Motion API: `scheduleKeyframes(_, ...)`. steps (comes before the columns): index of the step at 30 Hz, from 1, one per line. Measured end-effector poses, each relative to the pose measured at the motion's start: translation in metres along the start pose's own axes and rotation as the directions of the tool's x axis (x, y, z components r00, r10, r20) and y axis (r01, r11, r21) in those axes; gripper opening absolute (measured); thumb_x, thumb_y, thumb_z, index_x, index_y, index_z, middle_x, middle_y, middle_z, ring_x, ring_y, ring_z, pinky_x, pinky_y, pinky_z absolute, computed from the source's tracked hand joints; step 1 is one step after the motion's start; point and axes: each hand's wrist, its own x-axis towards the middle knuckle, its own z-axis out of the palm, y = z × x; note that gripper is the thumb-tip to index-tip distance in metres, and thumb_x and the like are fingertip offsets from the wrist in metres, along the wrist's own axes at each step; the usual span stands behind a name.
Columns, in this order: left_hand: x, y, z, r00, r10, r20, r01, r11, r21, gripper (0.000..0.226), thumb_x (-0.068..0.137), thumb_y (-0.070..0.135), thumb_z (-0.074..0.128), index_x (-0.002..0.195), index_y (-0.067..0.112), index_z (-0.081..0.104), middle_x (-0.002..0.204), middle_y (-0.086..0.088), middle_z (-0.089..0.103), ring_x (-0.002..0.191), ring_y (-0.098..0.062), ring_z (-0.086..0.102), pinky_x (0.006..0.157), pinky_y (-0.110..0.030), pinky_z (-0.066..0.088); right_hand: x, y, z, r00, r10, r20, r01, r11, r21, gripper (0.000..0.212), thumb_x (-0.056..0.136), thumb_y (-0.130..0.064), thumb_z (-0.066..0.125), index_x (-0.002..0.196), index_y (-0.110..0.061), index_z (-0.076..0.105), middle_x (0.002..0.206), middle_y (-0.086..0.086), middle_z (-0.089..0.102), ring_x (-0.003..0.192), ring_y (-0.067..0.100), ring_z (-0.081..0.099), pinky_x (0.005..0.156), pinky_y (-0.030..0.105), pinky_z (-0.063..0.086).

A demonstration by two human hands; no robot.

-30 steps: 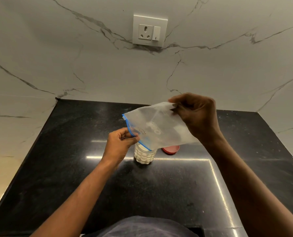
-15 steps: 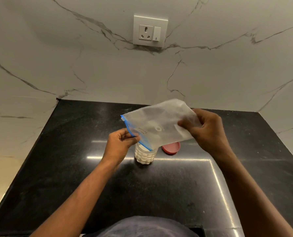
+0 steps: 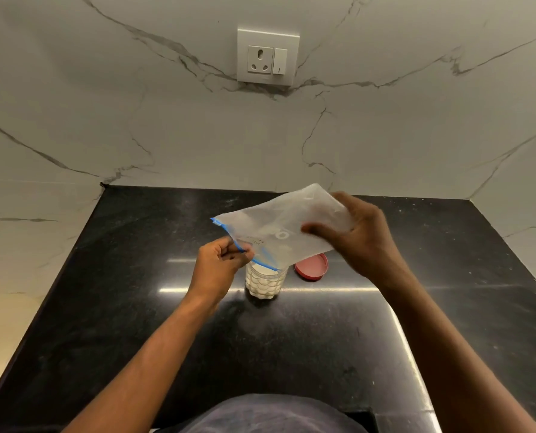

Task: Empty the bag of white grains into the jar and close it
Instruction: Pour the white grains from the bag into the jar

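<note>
A clear zip bag (image 3: pixel 273 229) with a blue seal strip hangs tilted over the jar, its open mouth pointing down-left at the jar's rim. My left hand (image 3: pixel 218 265) pinches the blue edge at the mouth. My right hand (image 3: pixel 358 237) holds the raised bottom end of the bag, fingers spread over it. The bag looks almost flat and empty. Below stands a small clear textured jar (image 3: pixel 265 284), full of white grains and open. Its red lid (image 3: pixel 312 266) lies flat on the counter just right of the jar.
The black stone counter (image 3: pixel 135 323) is bounded by marble walls at the back and on both sides. A white wall socket (image 3: pixel 268 57) sits above. My dark-clothed body shows at the bottom edge.
My right hand has slid from the bag's top corner down along its raised end, and its fingers have spread. The bag now lies flatter. My left hand and the jar stay put.
</note>
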Motion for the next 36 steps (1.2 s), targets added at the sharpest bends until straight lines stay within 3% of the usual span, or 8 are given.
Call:
scheduleKeyframes(3, 0.002, -0.004, 0.0, 0.997, -0.053, -0.064, 0.05, 0.998, -0.05, 0.024, 0.09, -0.005, 0.079, 0.093, 0.019, 0.08, 0.093, 0.004, 0.085, 0.09, -0.006, 0.08, 0.079, -0.018, 0.061, -0.008, 0.008, -0.001, 0.972, 0.14, 0.188, -0.121, 0.986, -0.114, 0.052, 0.081, -0.018, 0.087, 0.114, -0.047, 0.059, 0.103, -0.019, 0.067, 0.096, 0.007, 0.067, 0.069, 0.018, 0.056)
scheduleKeyframes(7, 0.001, -0.007, 0.001, 0.995, -0.092, -0.044, 0.088, 0.993, -0.083, 0.021, 0.089, -0.004, 0.081, 0.096, 0.017, 0.081, 0.094, 0.001, 0.085, 0.091, -0.008, 0.081, 0.078, -0.017, 0.061, -0.01, 0.013, -0.008, 0.996, 0.08, -0.047, -0.075, 0.993, 0.094, 0.011, 0.088, -0.015, 0.082, 0.096, -0.017, 0.075, 0.084, 0.001, 0.075, 0.075, 0.021, 0.073, 0.066, 0.048, 0.064)
scheduleKeyframes(13, -0.001, -0.004, 0.001, 0.995, -0.055, -0.084, 0.052, 0.998, -0.04, 0.027, 0.087, -0.003, 0.083, 0.095, 0.022, 0.079, 0.088, 0.01, 0.085, 0.084, -0.002, 0.08, 0.073, -0.017, 0.063, -0.014, 0.005, 0.015, 0.999, 0.005, 0.031, -0.004, 1.0, -0.031, 0.011, 0.09, -0.022, 0.08, 0.096, -0.014, 0.078, 0.082, 0.002, 0.075, 0.072, 0.018, 0.069, 0.065, 0.039, 0.06)
scheduleKeyframes(16, -0.003, -0.002, 0.0, 0.997, -0.055, -0.062, 0.05, 0.996, -0.078, 0.025, 0.087, -0.005, 0.082, 0.093, 0.019, 0.081, 0.092, 0.003, 0.085, 0.089, -0.009, 0.081, 0.078, -0.018, 0.064, -0.011, 0.012, 0.009, 0.992, 0.0, -0.127, 0.006, 0.999, 0.049, 0.013, 0.09, -0.025, 0.081, 0.092, -0.012, 0.078, 0.079, 0.004, 0.074, 0.069, 0.022, 0.067, 0.061, 0.037, 0.055)
scheduleKeyframes(20, -0.004, 0.0, 0.0, 0.997, -0.052, -0.056, 0.046, 0.994, -0.096, 0.022, 0.088, -0.008, 0.08, 0.094, 0.014, 0.08, 0.091, 0.0, 0.085, 0.087, -0.01, 0.082, 0.076, -0.015, 0.061, -0.012, 0.013, 0.014, 1.0, -0.009, -0.021, 0.009, 1.0, -0.018, 0.016, 0.091, -0.027, 0.079, 0.092, -0.011, 0.078, 0.078, 0.002, 0.075, 0.067, 0.016, 0.068, 0.059, 0.037, 0.057)
scheduleKeyframes(23, -0.005, 0.003, 0.005, 0.997, -0.057, -0.046, 0.051, 0.992, -0.113, 0.021, 0.087, -0.007, 0.081, 0.095, 0.013, 0.08, 0.091, 0.0, 0.085, 0.087, -0.009, 0.081, 0.076, -0.015, 0.061, -0.008, 0.012, 0.011, 0.981, -0.064, -0.183, 0.071, 0.997, 0.031, 0.008, 0.093, -0.026, 0.078, 0.091, -0.018, 0.077, 0.074, -0.013, 0.071, 0.06, 0.004, 0.059, 0.053, 0.024, 0.049)
scheduleKeyframes(29, -0.003, 0.003, 0.0, 0.998, -0.049, -0.046, 0.042, 0.99, -0.134, 0.023, 0.088, -0.005, 0.081, 0.098, 0.016, 0.081, 0.098, 0.0, 0.085, 0.095, -0.01, 0.081, 0.08, -0.017, 0.062, -0.011, 0.007, 0.014, 0.999, 0.015, -0.049, -0.021, 0.991, -0.13, 0.039, 0.095, -0.067, 0.04, 0.073, -0.04, 0.057, 0.063, -0.018, 0.057, 0.055, 0.0, 0.061, 0.054, 0.03, 0.051)
scheduleKeyframes(36, -0.002, -0.001, -0.004, 0.997, -0.052, -0.052, 0.045, 0.993, -0.112, 0.026, 0.088, -0.001, 0.082, 0.095, 0.024, 0.083, 0.1, 0.001, 0.085, 0.099, -0.012, 0.081, 0.081, -0.018, 0.063, -0.011, 0.005, -0.002, 0.978, -0.099, -0.182, 0.123, 0.985, 0.122, 0.011, 0.093, -0.021, 0.077, 0.101, -0.014, 0.078, 0.074, -0.003, 0.075, 0.055, 0.016, 0.069, 0.052, 0.026, 0.058)
